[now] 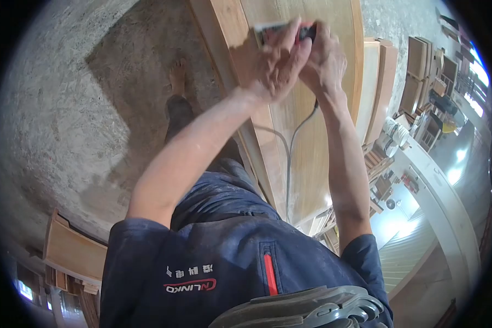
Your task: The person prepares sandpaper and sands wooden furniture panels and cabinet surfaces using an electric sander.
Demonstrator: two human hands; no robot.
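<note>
A corded power sander, red and black with a pale flat base, rests on a long wooden panel near its far end. My right hand is wrapped round the sander's body. Beside it, my left hand lies over the sander's left part, its fingers bent against it and slightly smeared by motion. Both hands cover much of the tool. From under my right wrist a grey cord runs back along the panel toward my body.
Along the panel's left side runs a wooden edge. More boards stand just to the right. Farther right are stacked wooden parts and a white bucket. A wooden piece stands at lower left on the concrete floor.
</note>
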